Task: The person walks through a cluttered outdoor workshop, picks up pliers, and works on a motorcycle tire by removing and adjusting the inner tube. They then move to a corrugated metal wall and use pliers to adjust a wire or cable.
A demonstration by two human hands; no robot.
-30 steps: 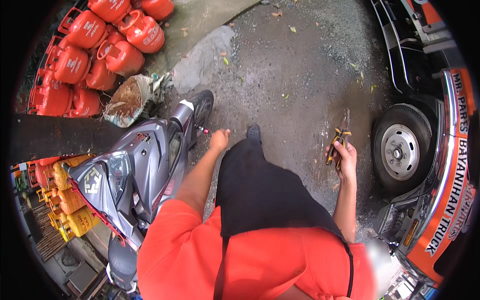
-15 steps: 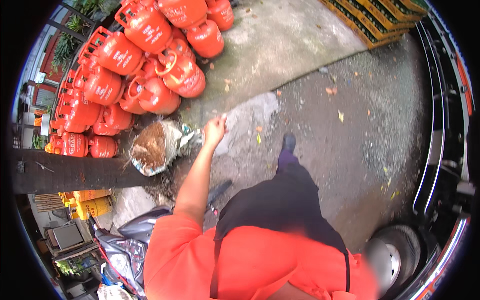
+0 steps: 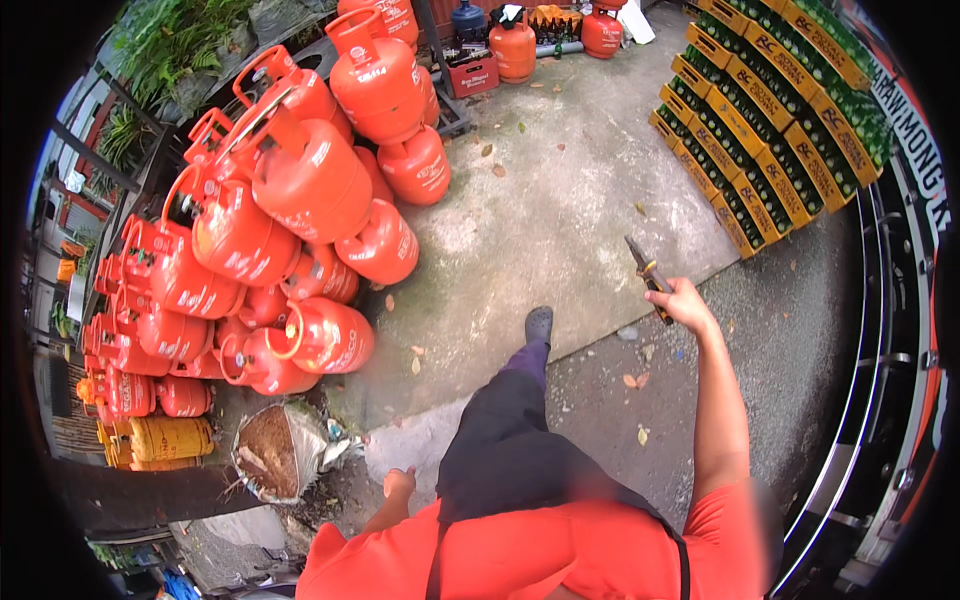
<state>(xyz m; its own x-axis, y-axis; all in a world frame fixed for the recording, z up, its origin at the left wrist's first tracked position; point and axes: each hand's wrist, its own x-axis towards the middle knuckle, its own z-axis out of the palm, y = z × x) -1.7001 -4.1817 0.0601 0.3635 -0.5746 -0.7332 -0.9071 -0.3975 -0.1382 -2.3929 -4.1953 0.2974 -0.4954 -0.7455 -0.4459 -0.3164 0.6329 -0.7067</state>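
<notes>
My right hand [image 3: 680,303] is closed around a pair of pliers [image 3: 650,275] with black and yellow handles. Their dark jaws point forward and a little left, over the concrete. My right arm reaches out ahead, well apart from the stacked crates. Low on the left, my left hand [image 3: 398,484] hangs beside my hip with nothing visible in it. Its fingers are loosely bent and the thumb stands apart. A sack of brown material [image 3: 272,452] stands on the ground to its left.
Red gas cylinders [image 3: 312,185] are piled along the left. Yellow crates of green bottles [image 3: 765,130] rise at the far right, beside a vehicle with chrome rails [image 3: 850,420]. A red crate [image 3: 474,76] sits at the back. Concrete [image 3: 560,190] meets gravel ahead of me.
I have walked forward, and the cylinders and crates show more fully. My left hand has swung back toward my hip. My right hand, with the pliers, has come into view.
</notes>
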